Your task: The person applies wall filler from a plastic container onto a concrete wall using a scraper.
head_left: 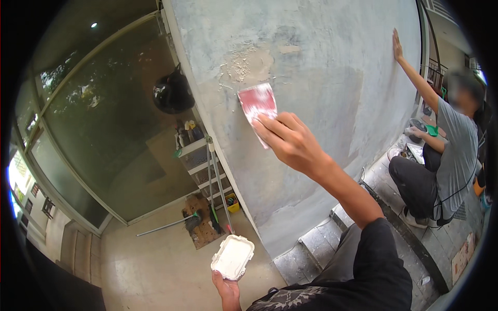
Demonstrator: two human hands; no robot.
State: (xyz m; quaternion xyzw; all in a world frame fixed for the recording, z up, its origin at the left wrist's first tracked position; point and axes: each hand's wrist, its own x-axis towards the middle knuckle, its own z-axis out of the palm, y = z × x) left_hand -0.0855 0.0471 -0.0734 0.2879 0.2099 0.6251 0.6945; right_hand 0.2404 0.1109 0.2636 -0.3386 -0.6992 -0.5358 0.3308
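Observation:
A flat red putty spreader [258,98] smeared with white filler is pinched between the thumb and fingers of my right hand [293,142]. Its wide edge is up at the grey-blue wall [321,98], just below a rough beige patch of filler [254,62]; whether it touches the wall I cannot tell. Low in the view, my left hand [226,286] grips a shallow white container [232,257] by its near end. Pale paste coats the inside of this container, which is held away from the wall.
At the right a person [456,140] crouches with one palm on the wall. Tiled steps [321,241] run along the wall's foot. Left of the wall edge are a black helmet [173,93], a drawer unit [199,158], broom handles [217,181], a brown mat [205,236] and a glass door [119,124].

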